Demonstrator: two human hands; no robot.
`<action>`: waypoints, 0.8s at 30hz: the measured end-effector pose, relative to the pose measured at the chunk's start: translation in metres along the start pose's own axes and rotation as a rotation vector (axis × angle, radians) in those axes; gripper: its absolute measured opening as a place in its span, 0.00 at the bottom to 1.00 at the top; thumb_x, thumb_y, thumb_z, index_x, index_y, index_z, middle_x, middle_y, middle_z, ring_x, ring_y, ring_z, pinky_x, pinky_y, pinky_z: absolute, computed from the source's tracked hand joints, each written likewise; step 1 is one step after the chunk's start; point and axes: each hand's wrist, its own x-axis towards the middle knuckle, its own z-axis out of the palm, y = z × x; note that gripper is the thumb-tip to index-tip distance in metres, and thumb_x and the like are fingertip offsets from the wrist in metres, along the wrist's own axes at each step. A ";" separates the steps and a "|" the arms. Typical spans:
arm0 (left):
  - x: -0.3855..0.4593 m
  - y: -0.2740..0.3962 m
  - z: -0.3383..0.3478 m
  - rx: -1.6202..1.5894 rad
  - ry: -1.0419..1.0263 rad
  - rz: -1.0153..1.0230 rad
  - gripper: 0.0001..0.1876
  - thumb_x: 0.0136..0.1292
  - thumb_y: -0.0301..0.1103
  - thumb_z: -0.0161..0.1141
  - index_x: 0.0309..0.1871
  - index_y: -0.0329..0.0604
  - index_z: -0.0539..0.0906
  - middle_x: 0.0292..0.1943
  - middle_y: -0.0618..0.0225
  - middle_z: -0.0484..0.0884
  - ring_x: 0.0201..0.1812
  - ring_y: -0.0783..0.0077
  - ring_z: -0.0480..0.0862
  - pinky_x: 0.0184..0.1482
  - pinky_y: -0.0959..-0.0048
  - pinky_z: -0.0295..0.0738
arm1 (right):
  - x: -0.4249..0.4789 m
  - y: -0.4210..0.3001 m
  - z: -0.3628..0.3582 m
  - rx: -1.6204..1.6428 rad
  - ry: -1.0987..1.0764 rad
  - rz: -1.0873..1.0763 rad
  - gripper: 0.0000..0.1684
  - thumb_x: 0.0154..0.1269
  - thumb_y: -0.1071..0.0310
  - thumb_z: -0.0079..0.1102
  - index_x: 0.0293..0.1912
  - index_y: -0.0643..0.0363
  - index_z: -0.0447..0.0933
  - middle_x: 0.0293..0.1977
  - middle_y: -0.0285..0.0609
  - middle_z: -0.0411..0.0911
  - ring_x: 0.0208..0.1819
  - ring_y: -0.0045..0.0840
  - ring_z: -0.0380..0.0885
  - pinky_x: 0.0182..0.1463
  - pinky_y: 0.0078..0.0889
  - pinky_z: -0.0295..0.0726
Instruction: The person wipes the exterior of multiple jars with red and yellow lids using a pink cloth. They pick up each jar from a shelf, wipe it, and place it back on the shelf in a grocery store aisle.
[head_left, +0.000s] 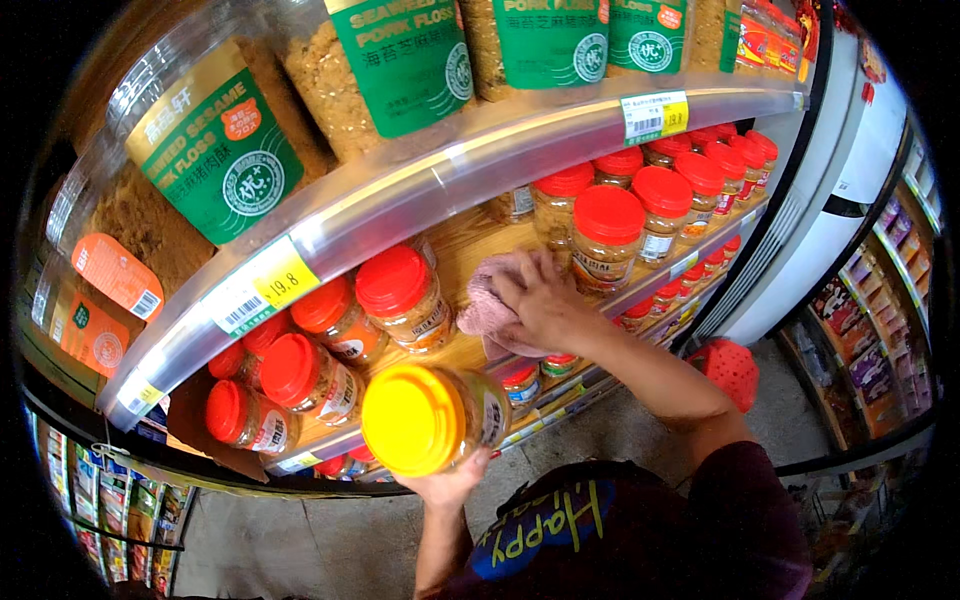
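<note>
My left hand grips a clear plastic jar with a yellow lid, held in front of the shelf edge. Light brown contents show through its wall, and its label bears writing. A pink cloth lies bunched under my right hand, pressed on the wooden shelf board. To the left of the cloth stands a red-lidded jar; another red-lidded jar stands close by on the right. My fingers partly hide the cloth.
Above, large tubs with green labels fill a shelf with a clear front rail carrying price tags. More red-lidded jars stand at the left. Lower shelves hold further jars. At right are a white upright cabinet and a red perforated basket.
</note>
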 end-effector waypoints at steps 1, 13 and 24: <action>-0.005 0.000 -0.003 0.031 0.005 -0.005 0.53 0.35 0.45 0.78 0.64 0.30 0.61 0.55 0.55 0.74 0.56 0.61 0.76 0.61 0.61 0.68 | -0.003 -0.003 -0.003 0.000 -0.101 -0.055 0.45 0.58 0.47 0.60 0.69 0.51 0.54 0.69 0.60 0.46 0.69 0.60 0.47 0.67 0.60 0.56; -0.023 0.011 -0.032 0.057 0.012 -0.144 0.58 0.37 0.48 0.78 0.68 0.35 0.52 0.59 0.53 0.68 0.57 0.57 0.73 0.60 0.57 0.68 | 0.132 -0.012 0.019 -0.103 -0.426 -0.007 0.28 0.60 0.63 0.52 0.61 0.60 0.68 0.57 0.59 0.70 0.64 0.45 0.64 0.63 0.45 0.66; -0.033 -0.003 -0.048 0.206 -0.119 -0.054 0.55 0.37 0.42 0.77 0.67 0.35 0.53 0.58 0.53 0.69 0.56 0.58 0.74 0.60 0.58 0.68 | 0.180 0.001 0.048 0.167 0.041 -0.109 0.23 0.57 0.62 0.55 0.52 0.56 0.78 0.58 0.50 0.72 0.60 0.43 0.70 0.64 0.47 0.64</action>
